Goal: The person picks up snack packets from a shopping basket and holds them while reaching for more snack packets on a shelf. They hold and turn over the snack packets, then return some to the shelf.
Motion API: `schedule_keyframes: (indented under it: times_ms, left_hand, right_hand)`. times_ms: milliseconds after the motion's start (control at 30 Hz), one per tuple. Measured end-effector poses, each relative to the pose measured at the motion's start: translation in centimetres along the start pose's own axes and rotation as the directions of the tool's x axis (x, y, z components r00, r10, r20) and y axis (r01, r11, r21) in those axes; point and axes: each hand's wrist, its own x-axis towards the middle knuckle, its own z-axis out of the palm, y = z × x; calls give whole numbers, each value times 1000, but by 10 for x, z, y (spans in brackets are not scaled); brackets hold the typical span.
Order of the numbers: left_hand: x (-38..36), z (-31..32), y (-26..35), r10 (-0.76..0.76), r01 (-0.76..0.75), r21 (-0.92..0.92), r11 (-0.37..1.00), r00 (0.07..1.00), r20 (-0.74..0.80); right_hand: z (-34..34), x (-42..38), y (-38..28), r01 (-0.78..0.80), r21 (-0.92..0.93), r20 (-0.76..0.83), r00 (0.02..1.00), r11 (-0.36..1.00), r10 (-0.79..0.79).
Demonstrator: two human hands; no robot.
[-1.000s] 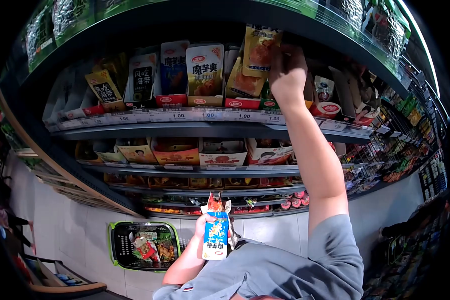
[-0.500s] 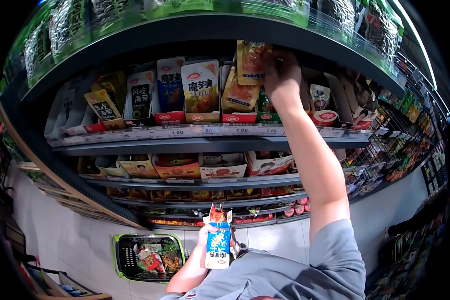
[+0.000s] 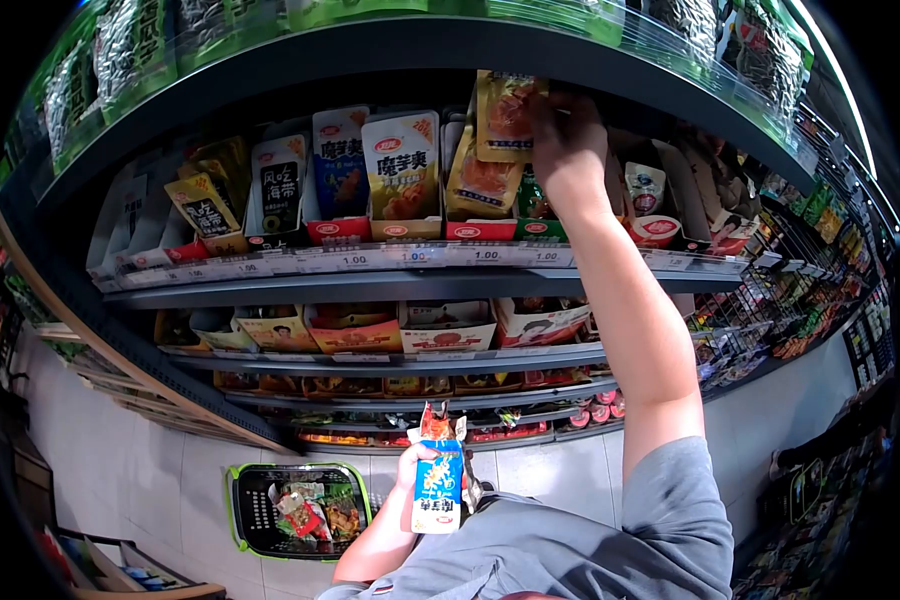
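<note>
My right hand [image 3: 572, 150] is raised to the upper shelf, its fingers closed on the edge of a yellow snack packet [image 3: 507, 118]. That packet is upright above another yellow packet [image 3: 482, 182] in a red-fronted box. Down by my body, my left hand [image 3: 417, 470] grips several snack packets; a blue and white one [image 3: 437, 490] faces up, with red and silvery ones behind it. Left of the raised packet stand a white and gold packet [image 3: 402, 170] and a blue packet [image 3: 340, 165] in their boxes.
A black basket with a green rim [image 3: 233, 510] sits on the floor at lower left, holding several packets. The price-label strip [image 3: 380, 256] edges the upper shelf. Lower shelves hold boxed snacks [image 3: 450, 338]. Green bags [image 3: 560, 25] stand above; wire racks [image 3: 735, 310] are at right.
The yellow packet in my right hand has moved up slightly relative to the shelf edge. My left hand keeps its packets, and the view has shifted a little.
</note>
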Motion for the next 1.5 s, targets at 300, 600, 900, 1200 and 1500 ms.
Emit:
schedule_keyframes:
  times_ms: [300,600,900,1200,1500]
  left_hand:
    - [0,18,-4,35,-29,69,997,996,-85]
    - [2,0,-4,17,-16,-49,999,1000,24]
    - [4,4,-5,21,-20,-6,1000,998,63]
    - [4,-5,-2,29,-30,27,999,999,29]
    - [4,-16,-2,11,-10,47,999,999,-32]
  right_hand:
    - [2,-27,-4,-24,165,104,995,986,6]
    - [5,-48,-15,-105,127,159,984,986,85]
    - [2,-50,-13,-177,137,228,963,974,143]
    - [-24,-43,-33,19,-186,383,922,982,55]
    - [-30,-35,-30,-161,-89,411,893,983,184]
